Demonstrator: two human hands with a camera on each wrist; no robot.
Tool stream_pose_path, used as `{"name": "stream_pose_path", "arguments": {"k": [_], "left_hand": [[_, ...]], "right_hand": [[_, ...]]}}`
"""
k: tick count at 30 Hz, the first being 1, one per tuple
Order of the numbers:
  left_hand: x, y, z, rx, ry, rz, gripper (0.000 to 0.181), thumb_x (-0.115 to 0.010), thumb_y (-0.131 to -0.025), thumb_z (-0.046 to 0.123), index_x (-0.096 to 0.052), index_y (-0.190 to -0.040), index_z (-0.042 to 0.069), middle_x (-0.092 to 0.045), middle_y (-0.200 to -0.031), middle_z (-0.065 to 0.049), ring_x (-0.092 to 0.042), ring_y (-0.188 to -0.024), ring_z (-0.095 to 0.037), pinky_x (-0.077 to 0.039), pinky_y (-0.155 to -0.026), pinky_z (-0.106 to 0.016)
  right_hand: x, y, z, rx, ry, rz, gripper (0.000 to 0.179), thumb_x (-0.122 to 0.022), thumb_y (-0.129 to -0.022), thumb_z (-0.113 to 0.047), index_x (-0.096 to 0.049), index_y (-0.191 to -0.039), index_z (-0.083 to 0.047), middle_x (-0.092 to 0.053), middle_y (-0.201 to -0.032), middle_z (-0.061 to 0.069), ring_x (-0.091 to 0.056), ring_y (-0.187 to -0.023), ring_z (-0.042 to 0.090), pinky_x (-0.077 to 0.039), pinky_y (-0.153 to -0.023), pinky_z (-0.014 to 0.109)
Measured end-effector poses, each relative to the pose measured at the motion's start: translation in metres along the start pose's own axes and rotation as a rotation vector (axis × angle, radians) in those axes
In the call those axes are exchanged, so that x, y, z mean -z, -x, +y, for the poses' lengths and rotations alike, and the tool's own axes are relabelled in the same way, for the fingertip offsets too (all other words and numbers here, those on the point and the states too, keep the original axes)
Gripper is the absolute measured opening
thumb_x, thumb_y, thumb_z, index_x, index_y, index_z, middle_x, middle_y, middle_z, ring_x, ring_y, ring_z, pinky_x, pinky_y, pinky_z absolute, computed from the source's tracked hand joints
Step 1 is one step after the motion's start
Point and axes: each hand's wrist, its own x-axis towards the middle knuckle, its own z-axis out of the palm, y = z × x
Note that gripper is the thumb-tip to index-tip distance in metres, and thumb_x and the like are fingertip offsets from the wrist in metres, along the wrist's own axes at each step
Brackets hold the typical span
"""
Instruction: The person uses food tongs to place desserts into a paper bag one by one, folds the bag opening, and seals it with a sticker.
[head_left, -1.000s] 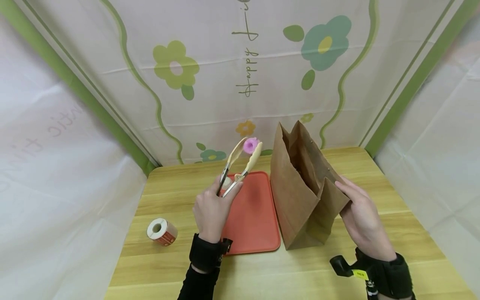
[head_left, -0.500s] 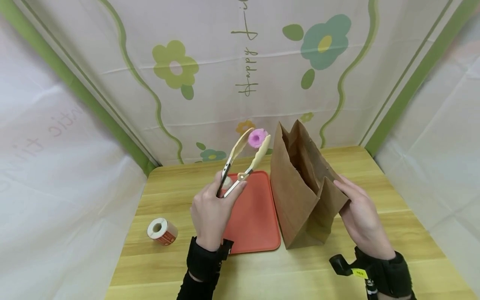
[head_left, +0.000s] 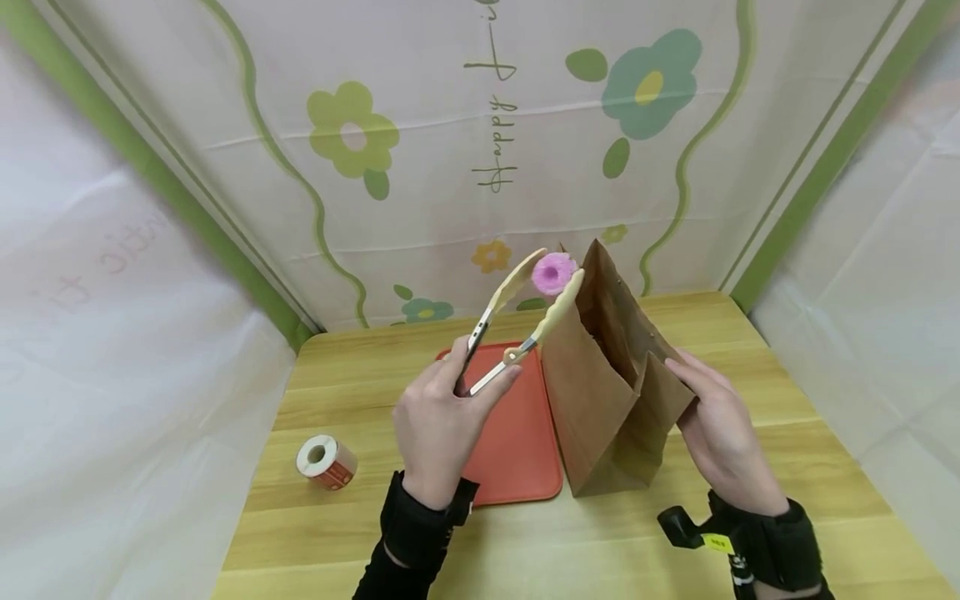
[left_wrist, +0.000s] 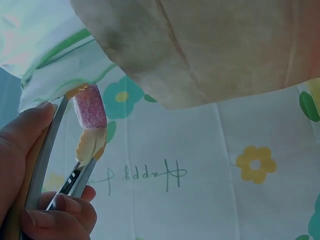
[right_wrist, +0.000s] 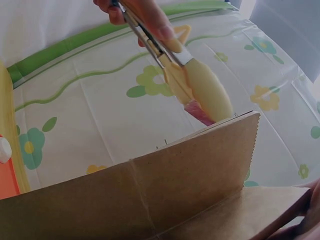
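Observation:
My left hand (head_left: 450, 417) grips a pair of tongs (head_left: 487, 321) with metal arms and cream, scalloped tips. Between those tips sits a small pink donut (head_left: 553, 273), raised above the tray and overlapping the bag's left rim in the head view. The left wrist view shows the donut (left_wrist: 90, 106) edge-on in the tongs. A brown paper bag (head_left: 588, 400) stands upright with its mouth open. My right hand (head_left: 720, 425) pinches the near right corner of its rim, thumb on top. In the right wrist view the tongs (right_wrist: 197, 82) reach just beyond the bag's edge.
An orange-red tray (head_left: 521, 450) lies against the bag's left side. A small white round item (right_wrist: 4, 150) on it shows in the right wrist view. At left on the wooden table (head_left: 300, 542) stands a roll of labels (head_left: 326, 462). A flower-print cloth (head_left: 420, 208) hangs behind.
My left hand has carried the donut in the tongs up and rightward, from over the tray to the bag's left rim. My right hand and the bag have stayed nearly still.

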Motion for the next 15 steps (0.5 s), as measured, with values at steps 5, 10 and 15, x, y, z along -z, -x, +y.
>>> {"name": "stream_pose_path", "arguments": {"k": [5,10,15], "left_hand": [[0.001,-0.001,0.01,-0.034,-0.007,-0.029,0.057,-0.075,-0.077,0.06,-0.071,-0.11,0.014,-0.037,-0.063,0.008,-0.032,-0.048,-0.005,-0.021,-0.041,-0.025],[-0.004,0.0,0.02,-0.067,-0.016,-0.073,0.06,-0.073,-0.077,0.064,-0.072,-0.112,0.015,-0.036,-0.06,0.009,-0.03,-0.045,-0.004,-0.021,-0.04,-0.022],[-0.009,-0.001,0.024,-0.089,-0.046,-0.076,0.061,-0.075,-0.075,0.064,-0.073,-0.111,0.014,-0.033,-0.057,0.009,-0.027,-0.045,-0.004,-0.019,-0.04,-0.022]], "right_hand": [[-0.001,-0.001,-0.002,-0.016,-0.001,0.011,0.068,-0.041,-0.108,-0.03,-0.004,-0.156,0.0,0.001,-0.162,0.014,-0.002,-0.147,0.027,-0.014,-0.114,0.037],[-0.001,0.0,-0.002,-0.008,0.004,0.008,0.065,-0.041,-0.108,-0.03,-0.009,-0.156,0.0,-0.004,-0.161,0.015,-0.005,-0.147,0.027,-0.018,-0.113,0.035],[-0.001,0.001,0.0,0.003,-0.008,0.007,0.063,-0.042,-0.108,-0.029,-0.013,-0.156,0.001,-0.009,-0.16,0.015,-0.01,-0.146,0.026,-0.026,-0.109,0.029]]}}
